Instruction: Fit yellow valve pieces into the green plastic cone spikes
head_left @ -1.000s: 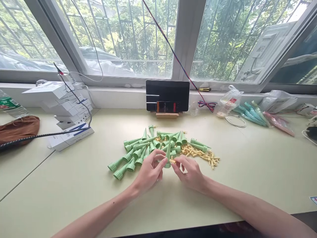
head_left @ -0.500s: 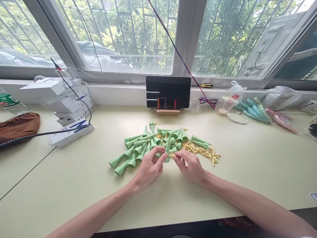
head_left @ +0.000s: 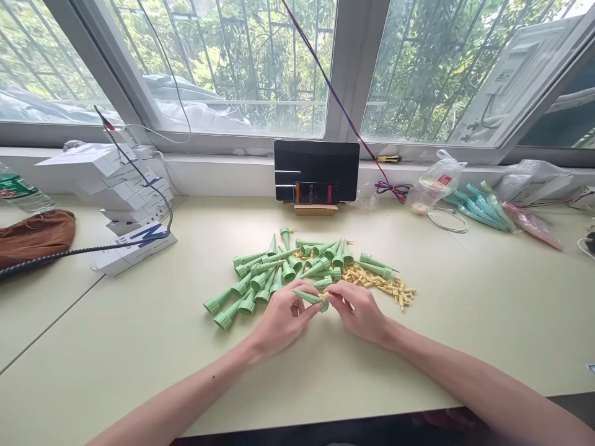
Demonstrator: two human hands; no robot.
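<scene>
Over the bench (head_left: 260, 396), in front of the piled cones (head_left: 266, 267), the left hand (head_left: 284, 313) is gripping a green cone (head_left: 307, 297), now tipping it leftward from upright, while the right hand (head_left: 357, 313) is pinching a yellow peg (head_left: 323, 297) near its wide end, apparently lining both up.

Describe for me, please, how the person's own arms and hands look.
The left hand and right hand are bare, with no gloves, rings or watch showing. No sleeve covers the visible left forearm or right forearm. A small dark spot marks the left one.
</scene>
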